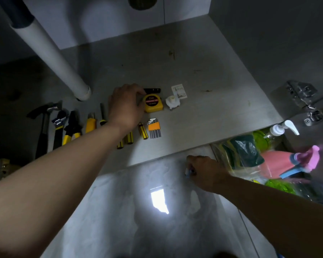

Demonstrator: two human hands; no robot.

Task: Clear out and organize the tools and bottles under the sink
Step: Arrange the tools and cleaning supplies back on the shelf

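Cabinet floor (213,77): your left hand (126,107) pinches the tape measure (153,103), right hand (205,171) grips a small blue item (189,172); sliding may knock the white fitting (172,102).

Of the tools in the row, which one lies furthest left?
The hammer, black-handled with a steel head; the adjustable wrench, pliers and yellow utility knife all lie to its right.

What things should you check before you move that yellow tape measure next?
1. Left hand grips the tape measure: ok.
2. Room on its right: white plastic part sits very close: not ok.
3. Tools lined up in a row, hammer to hex keys: ok.
4. Right hand free: it holds a small white and blue thing: not ok.
5. What that small thing is: cannot tell.
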